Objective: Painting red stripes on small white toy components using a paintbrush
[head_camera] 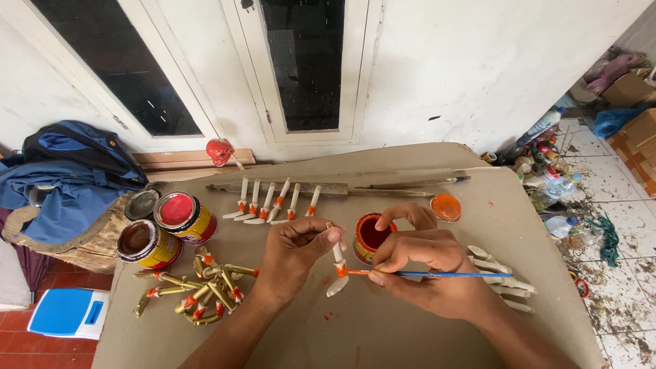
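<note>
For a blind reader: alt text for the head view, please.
The left hand holds a small white wooden spoon while the right hand paints its orange band with a thin blue-handled brush, over a brown board.

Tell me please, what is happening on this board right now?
A person is painting small wooden spoons. The left hand holds one white spoon upright, and the right hand puts a blue-handled brush on its orange band. An open small paint can stands just behind the hands. Six banded spoons lean on a wooden stick, golden ones lie in a pile at left, and unpainted ones lie at right.
</note>
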